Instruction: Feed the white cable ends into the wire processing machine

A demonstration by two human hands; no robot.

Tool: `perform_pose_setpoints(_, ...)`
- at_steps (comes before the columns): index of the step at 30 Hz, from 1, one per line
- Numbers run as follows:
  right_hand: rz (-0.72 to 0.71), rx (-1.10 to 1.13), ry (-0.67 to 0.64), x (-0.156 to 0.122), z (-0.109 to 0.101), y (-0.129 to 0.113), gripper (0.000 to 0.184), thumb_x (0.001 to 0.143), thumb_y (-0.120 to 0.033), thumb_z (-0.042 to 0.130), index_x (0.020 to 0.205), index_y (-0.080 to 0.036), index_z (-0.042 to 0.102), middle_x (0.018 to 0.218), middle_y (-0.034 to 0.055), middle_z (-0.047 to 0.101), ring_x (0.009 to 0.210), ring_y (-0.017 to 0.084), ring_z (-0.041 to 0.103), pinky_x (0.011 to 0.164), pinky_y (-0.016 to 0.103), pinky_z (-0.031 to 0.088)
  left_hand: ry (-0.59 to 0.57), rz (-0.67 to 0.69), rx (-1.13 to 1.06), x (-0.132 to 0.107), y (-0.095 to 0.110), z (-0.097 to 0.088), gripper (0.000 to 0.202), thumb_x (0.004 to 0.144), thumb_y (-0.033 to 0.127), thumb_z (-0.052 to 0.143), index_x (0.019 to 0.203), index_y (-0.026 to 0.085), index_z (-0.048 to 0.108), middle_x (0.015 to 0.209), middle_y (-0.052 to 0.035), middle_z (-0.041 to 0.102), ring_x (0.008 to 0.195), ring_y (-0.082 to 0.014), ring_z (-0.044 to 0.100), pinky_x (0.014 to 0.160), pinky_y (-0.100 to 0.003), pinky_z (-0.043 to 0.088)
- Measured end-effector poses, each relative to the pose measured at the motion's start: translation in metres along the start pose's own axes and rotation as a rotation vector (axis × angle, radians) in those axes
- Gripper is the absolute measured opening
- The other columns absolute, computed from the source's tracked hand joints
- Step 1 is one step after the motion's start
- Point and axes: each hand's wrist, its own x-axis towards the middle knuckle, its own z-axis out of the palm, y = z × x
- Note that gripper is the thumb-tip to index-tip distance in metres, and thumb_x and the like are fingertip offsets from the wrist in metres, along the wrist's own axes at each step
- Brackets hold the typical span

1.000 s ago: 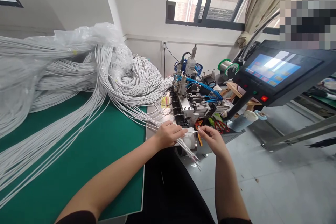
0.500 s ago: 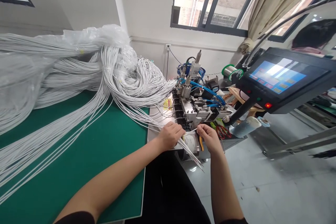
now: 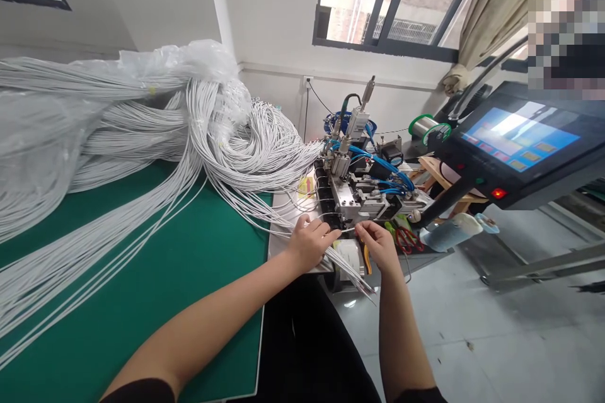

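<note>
At the front of the machine, my left hand is closed round several thin white cables, and its index finger points toward my right hand. The loose ends of those cables stick out below the hand, slanting down to the right. My right hand pinches one single white cable between thumb and fingertips; the very end is hidden by the fingers. Just beyond both hands stands the metal machine with blue air tubes. An orange-handled tool lies below my right hand.
A large heap of white cables, partly in clear plastic, covers the left of the green table. A screen panel on an arm stands at right. Behind the machine is a wire spool. A person is partly visible at far right.
My left index finger has stretched out toward the single cable, and the left hand has lifted open slightly. My right hand keeps its pinch. The whole view has shifted a little.
</note>
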Motion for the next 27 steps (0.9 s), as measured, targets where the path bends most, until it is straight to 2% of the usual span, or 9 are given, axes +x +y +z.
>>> perform_pose_setpoints(4, -0.038, -0.126, -0.019, 0.007, 0.003, 0.006, 0.033, 0.083, -0.050, 0.059, 0.074, -0.019, 0.059, 0.064, 0.0007, 0.053, 0.061, 0.016, 0.045, 0.058, 0.028, 0.035, -0.030, -0.058, 0.004, 0.001, 0.002, 0.001, 0.040, 0.076, 0.008, 0.052, 0.111, 0.023, 0.064, 0.092, -0.0049, 0.065, 0.087, -0.0209, 0.055, 0.087, -0.042, 0.025)
perform_pose_setpoints(11, 0.019, 0.098, -0.104, 0.012, 0.010, 0.016, 0.034, 0.083, -0.050, 0.058, 0.069, -0.020, 0.051, 0.064, -0.0020, 0.046, 0.061, 0.014, 0.043, 0.059, 0.026, 0.034, -0.089, -0.113, -0.006, -0.001, 0.002, 0.003, 0.046, 0.069, 0.012, 0.058, 0.113, 0.023, 0.065, 0.092, -0.0053, 0.065, 0.089, -0.0223, 0.054, 0.089, -0.044, 0.024)
perform_pose_setpoints(16, 0.023, 0.081, -0.046, 0.009, 0.012, 0.014, 0.032, 0.082, -0.048, 0.059, 0.069, -0.020, 0.051, 0.063, -0.0025, 0.043, 0.061, 0.014, 0.039, 0.058, 0.026, 0.032, -0.068, -0.108, -0.009, -0.001, 0.001, 0.000, 0.044, 0.071, 0.012, 0.057, 0.113, 0.024, 0.066, 0.091, -0.0054, 0.066, 0.088, -0.0225, 0.053, 0.088, -0.044, 0.025)
perform_pose_setpoints(22, 0.082, 0.127, -0.145, 0.012, 0.010, 0.014, 0.034, 0.081, -0.046, 0.058, 0.064, -0.020, 0.047, 0.061, -0.0030, 0.041, 0.060, 0.013, 0.037, 0.057, 0.026, 0.029, -0.067, -0.129, 0.003, -0.001, 0.002, 0.001, 0.041, 0.070, 0.013, 0.058, 0.109, 0.023, 0.067, 0.091, -0.0053, 0.067, 0.089, -0.0233, 0.053, 0.088, -0.045, 0.024)
perform_pose_setpoints(27, 0.122, 0.214, -0.115, 0.016, 0.013, 0.023, 0.032, 0.076, -0.042, 0.060, 0.058, -0.020, 0.046, 0.057, -0.0039, 0.041, 0.056, 0.012, 0.035, 0.055, 0.026, 0.027, -0.083, -0.137, 0.009, -0.001, 0.002, 0.002, 0.039, 0.070, 0.014, 0.060, 0.108, 0.024, 0.067, 0.091, -0.0061, 0.068, 0.089, -0.0240, 0.053, 0.087, -0.045, 0.025)
